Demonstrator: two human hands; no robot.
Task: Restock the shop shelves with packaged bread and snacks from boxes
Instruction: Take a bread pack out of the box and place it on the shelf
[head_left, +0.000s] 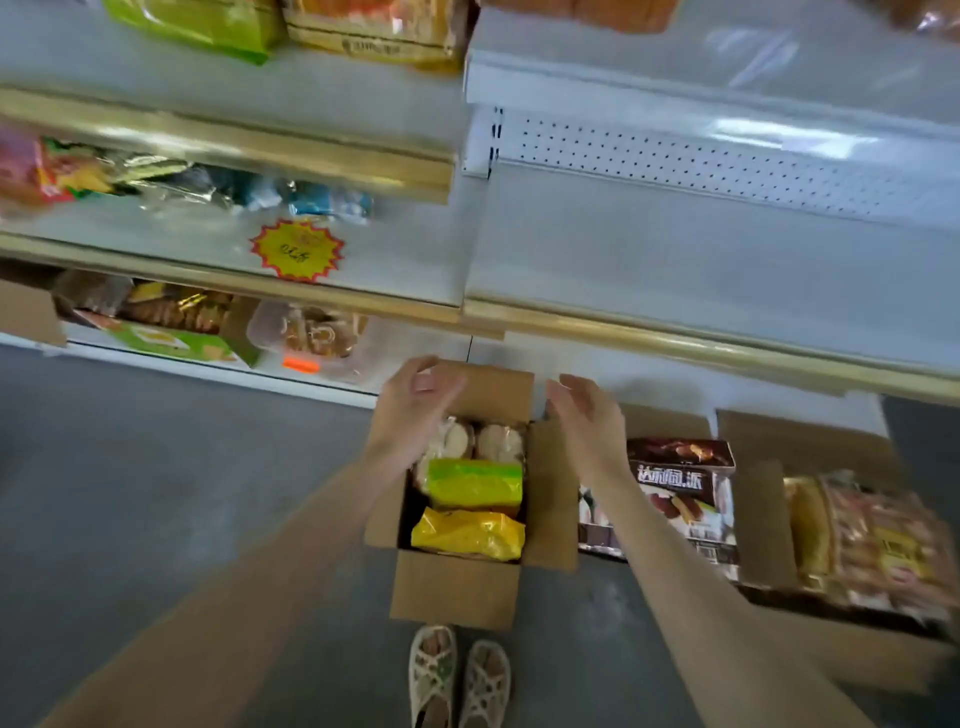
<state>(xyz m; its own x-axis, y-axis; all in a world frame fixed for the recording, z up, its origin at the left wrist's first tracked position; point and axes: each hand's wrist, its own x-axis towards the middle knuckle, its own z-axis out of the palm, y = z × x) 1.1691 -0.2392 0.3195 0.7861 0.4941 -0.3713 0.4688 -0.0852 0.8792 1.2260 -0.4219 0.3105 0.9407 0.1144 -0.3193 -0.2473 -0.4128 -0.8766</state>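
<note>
An open cardboard box (457, 587) stands on the floor below me. Inside lie a yellow packet (467, 532), a green-and-yellow packet (475, 480) and clear packs of round buns (480, 441). My left hand (415, 402) hovers over the box's far left corner, fingers relaxed and holding nothing. My right hand (587, 415) is raised over the box's right flap, palm turned inward, fingers loosely spread, also holding nothing. The white shelf (701, 260) on the right shows bare boards.
A brown snack carton (680, 488) and a box of wrapped bread (872, 540) sit to the right on the floor. The left shelves (208, 234) carry bread and snack packets and a yellow price star (297, 250). Grey floor lies to the left; my sandalled feet (460, 675) stand behind the box.
</note>
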